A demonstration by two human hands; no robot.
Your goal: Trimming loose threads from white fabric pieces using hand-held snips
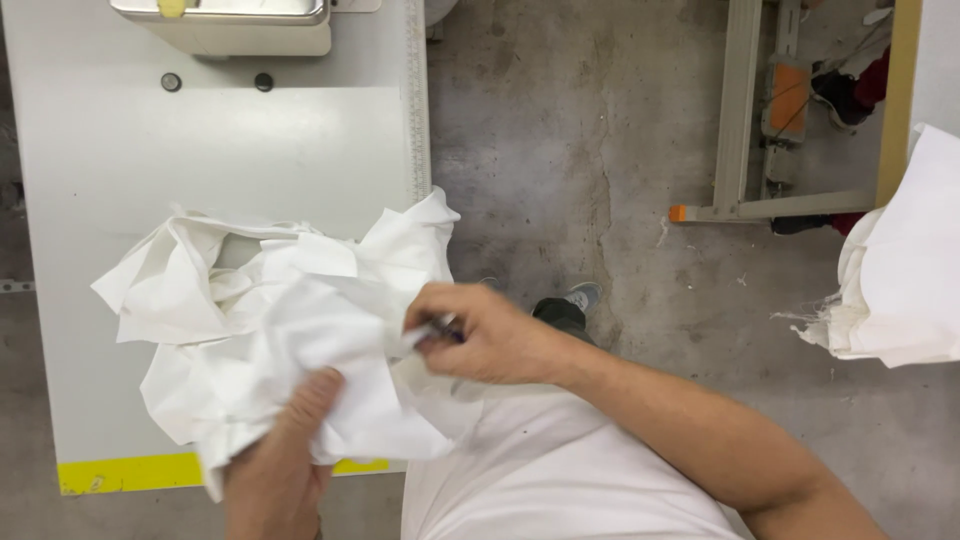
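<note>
Head view: sewing machine (235,25) beyond white cloth (290,330)

A white short-sleeved top (560,480) is worn, seen from above as a broad, smooth expanse of plain fabric at the near edge of the view, with soft folds near the chest. No print or marking can be made out on it. Both forearms are left bare; no watch, ring or glove is seen on the left hand (275,470) or the right hand (490,335). The right forearm (690,430) is shown uncovered along its whole visible length, running off to the near right. Farther off, just beyond the right hand, dark trousers (558,313) and the toe of a grey shoe (583,295) with a pale sole edge are glimpsed.
</note>
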